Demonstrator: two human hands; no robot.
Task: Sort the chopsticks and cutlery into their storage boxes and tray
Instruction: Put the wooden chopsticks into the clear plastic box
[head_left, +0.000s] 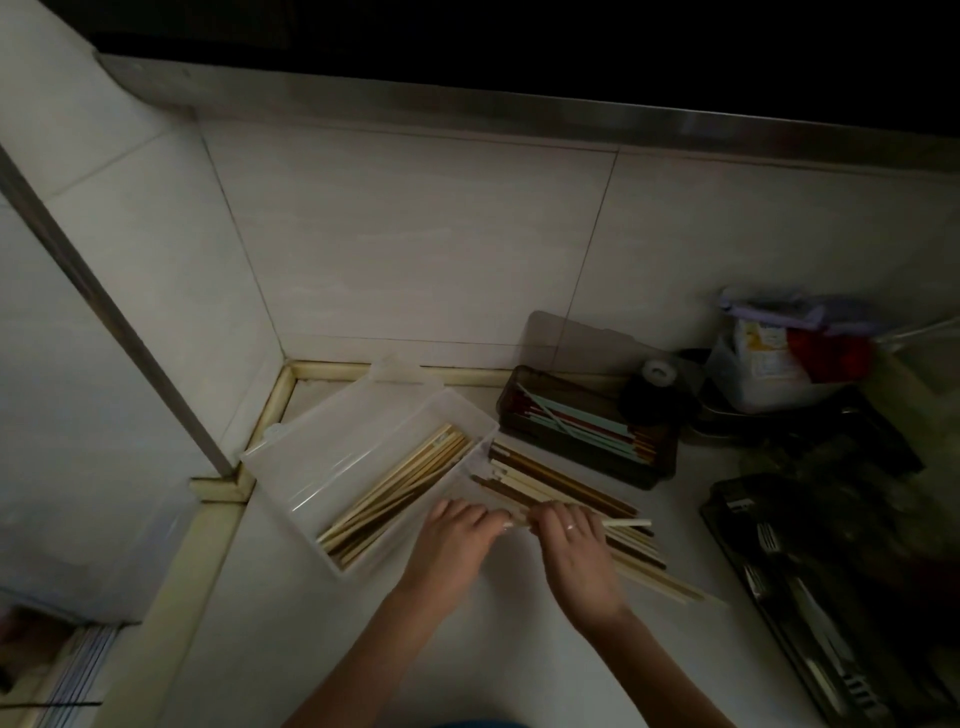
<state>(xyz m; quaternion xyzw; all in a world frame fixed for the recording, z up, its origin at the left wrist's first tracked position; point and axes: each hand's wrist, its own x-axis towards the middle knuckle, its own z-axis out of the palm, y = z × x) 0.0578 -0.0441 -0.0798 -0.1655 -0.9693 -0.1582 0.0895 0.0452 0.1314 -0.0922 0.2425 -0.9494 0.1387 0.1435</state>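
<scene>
— What do the chopsticks look like?

— Long thin sticks. A loose pile of chopsticks (566, 496) lies on the white counter (467, 649). Some are pale, some dark brown. One pale stick (626, 521) pokes out to the right.

— Where are the hands?

— Both are on the pile. The right hand (574, 540) has its fingers curled over the sticks and wears a ring. The left hand (460, 530) reaches its fingertips to the same sticks and seems to pinch them, but it is too dark to be sure.

— How many boxes?

— Two. A clear box (332, 457) sits open, touching the pile's left side, with pale sticks lying slanted inside. A dark box (660, 470) sits behind the pile, with red and light blue sticks in it. I cannot count the sticks.

— And the tray?

— One dark tray (737, 566) is on the right with forks (768, 540) in it.

— What else is near?

— A white tub (753, 384) with packets stands by the tiled wall (415, 249), next to a dark round thing (654, 397). Nothing blocks the hands.
</scene>
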